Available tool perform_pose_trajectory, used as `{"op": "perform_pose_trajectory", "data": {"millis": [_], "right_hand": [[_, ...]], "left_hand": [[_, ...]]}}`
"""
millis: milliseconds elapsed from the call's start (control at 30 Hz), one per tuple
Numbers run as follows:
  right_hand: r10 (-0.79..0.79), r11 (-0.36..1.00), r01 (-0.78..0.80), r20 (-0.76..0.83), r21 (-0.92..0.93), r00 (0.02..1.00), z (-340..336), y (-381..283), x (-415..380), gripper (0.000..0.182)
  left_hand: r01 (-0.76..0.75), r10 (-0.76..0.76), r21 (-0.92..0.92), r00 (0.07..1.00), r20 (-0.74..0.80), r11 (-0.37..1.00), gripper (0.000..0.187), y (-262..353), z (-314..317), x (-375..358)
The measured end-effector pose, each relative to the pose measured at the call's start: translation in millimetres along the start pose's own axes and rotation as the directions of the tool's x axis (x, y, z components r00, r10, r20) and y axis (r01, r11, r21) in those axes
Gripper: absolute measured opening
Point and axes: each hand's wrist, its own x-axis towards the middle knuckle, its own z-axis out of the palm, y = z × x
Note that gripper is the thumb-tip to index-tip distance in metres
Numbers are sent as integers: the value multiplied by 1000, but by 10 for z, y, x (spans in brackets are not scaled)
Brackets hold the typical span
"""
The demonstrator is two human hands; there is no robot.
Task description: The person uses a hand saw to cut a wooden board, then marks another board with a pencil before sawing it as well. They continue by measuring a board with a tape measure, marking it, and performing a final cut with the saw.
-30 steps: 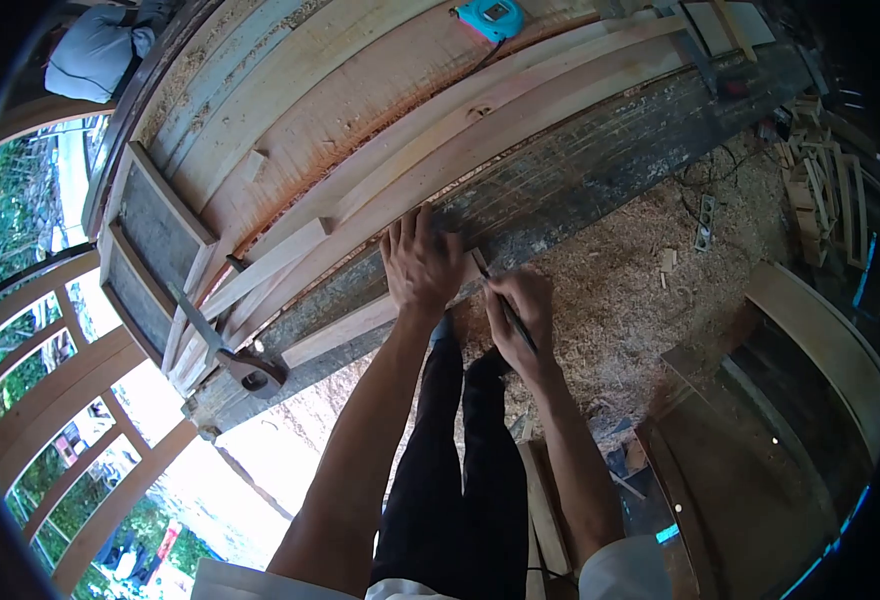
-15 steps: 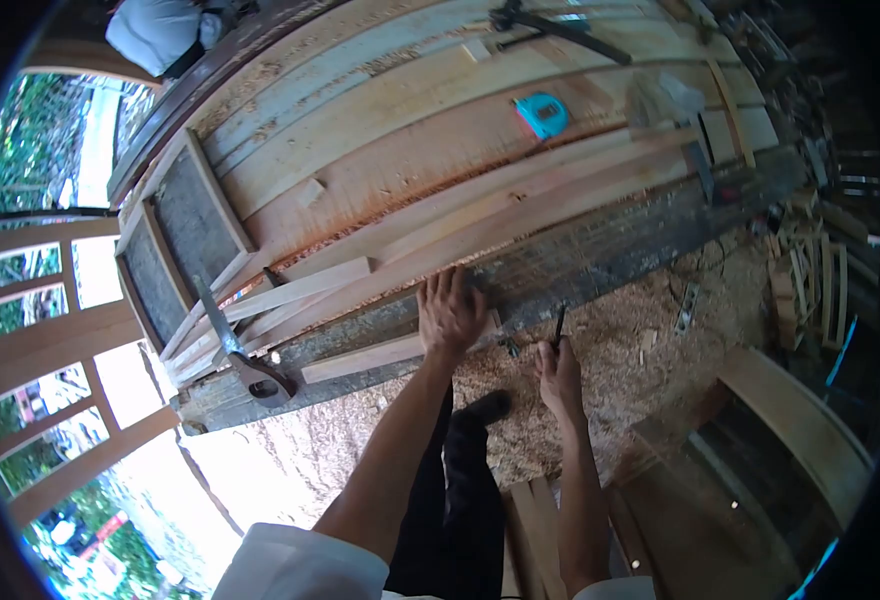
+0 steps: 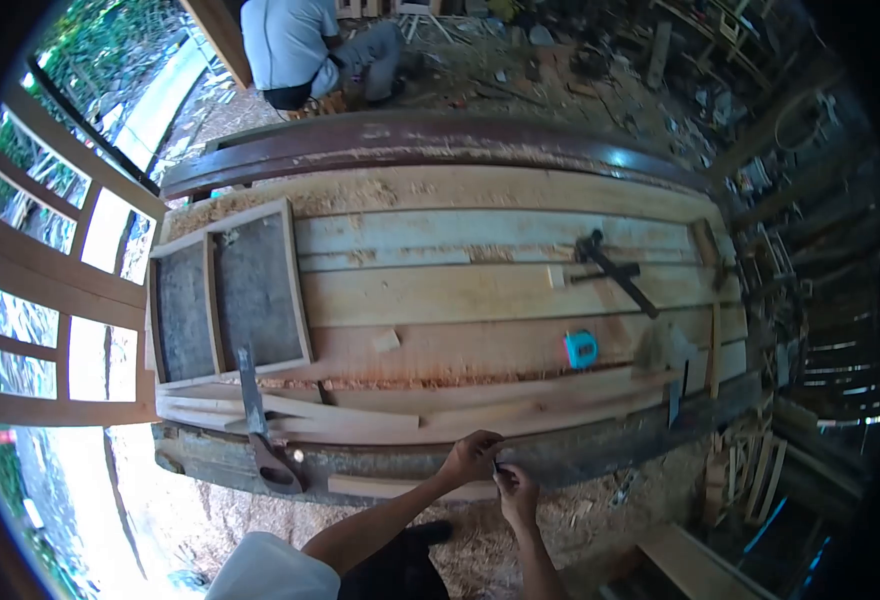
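Observation:
My left hand (image 3: 471, 459) is at the near edge of the wooden bench (image 3: 580, 455), its fingers curled close to the tip of my right hand's object. My right hand (image 3: 516, 493) is closed around a thin dark tool, mostly hidden by the fingers. The two hands nearly touch. What the left fingers pinch, if anything, is too small to name. A narrow wood strip (image 3: 385, 486) lies along the bench edge beside my left forearm. To the left, a handsaw (image 3: 271, 463) rests with its handle over the edge.
On the planks lie a turquoise tape measure (image 3: 581, 348), a hammer (image 3: 618, 274), a wood block (image 3: 387, 341) and a framed panel (image 3: 256, 290). A square (image 3: 675, 398) is at the right. Another person (image 3: 290, 50) sits beyond the bench. Shavings cover the floor.
The view has tilted up, showing more beyond the bench. My left hand has lifted off the bench edge and come together with my right hand, which still holds the dark tool.

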Motion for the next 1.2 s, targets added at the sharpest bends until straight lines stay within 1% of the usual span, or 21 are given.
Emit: {"op": "perform_pose_trajectory", "data": {"millis": [33,67,100,133,167,200,233,267,300,333,400,433,533,733,833,967,1000,1033,1133,1167,1200], "right_hand": [[-18,999,19,42,-30,999,87,-224,198,19],[-21,998,26,87,-61,996,173,-455,446,18],[-23,995,35,133,-92,991,254,-688,715,17],[-189,976,201,132,-86,973,391,-764,1007,16],[-347,931,359,134,-72,928,579,-799,1320,14],[-500,843,512,110,-167,859,742,-934,1622,13],[-530,775,572,217,-269,820,829,-1106,1933,15],[-512,760,565,239,-321,825,985,-1196,2204,16],[-590,687,637,243,-350,770,1087,-1387,2405,15],[-666,601,704,251,-378,702,1197,-1576,2609,15],[-688,562,738,284,-374,668,1487,-1673,3046,13],[-702,531,745,282,-405,654,1604,-1748,3194,13],[-695,493,737,300,-462,653,1789,-2005,3381,14],[-789,332,757,274,-563,550,1926,-2145,3802,23],[-772,288,758,327,-585,546,1972,-2022,3762,30],[-797,232,747,319,-623,514,1962,-1870,3778,46],[-780,278,716,284,-640,557,1885,-1902,3688,50],[-765,321,682,245,-658,596,1809,-1953,3589,54],[-728,550,589,5,-592,685,1375,-1855,3040,51],[-700,612,559,-54,-559,712,1200,-1725,2787,48],[-641,699,533,-86,-478,763,965,-1563,2542,45]], "left_hand": [[103,-96,-121,993,64,987,25,21,-129,90],[121,-126,-85,990,-64,989,20,-4,-260,258],[141,-164,-252,983,-76,957,17,-135,-446,462],[49,-73,-192,990,-123,980,16,-119,-683,672],[38,-59,-150,989,-133,988,17,-122,-944,879],[-47,31,-99,987,-160,994,17,-198,-1208,1080],[-215,238,126,950,-205,968,17,-127,-1470,1230],[-311,377,341,914,-148,887,16,-13,-1759,1382],[-268,312,309,944,-105,913,13,2,-1981,1517],[-305,376,431,923,-88,850,13,-24,-2168,1668],[-341,445,543,893,-68,767,7,46,-2461,1922],[-266,408,664,911,-65,699,6,67,-2572,2027],[-194,473,782,870,-142,592,7,159,-2758,2245],[-104,515,901,845,-143,422,12,159,-2976,2641],[-164,516,888,852,-92,429,19,12,-3002,2627],[-131,463,927,885,-50,352,25,-57,-3022,2626],[-141,467,927,883,-40,346,27,-79,-3034,2627],[-134,483,900,871,-94,416,28,16,-3012,2592],[-125,539,828,809,-234,547,34,243,-2722,2192],[-63,383,740,883,-272,670,31,385,-2581,1954],[-125,398,664,874,-277,737,30,282,-2448,1701]]}}
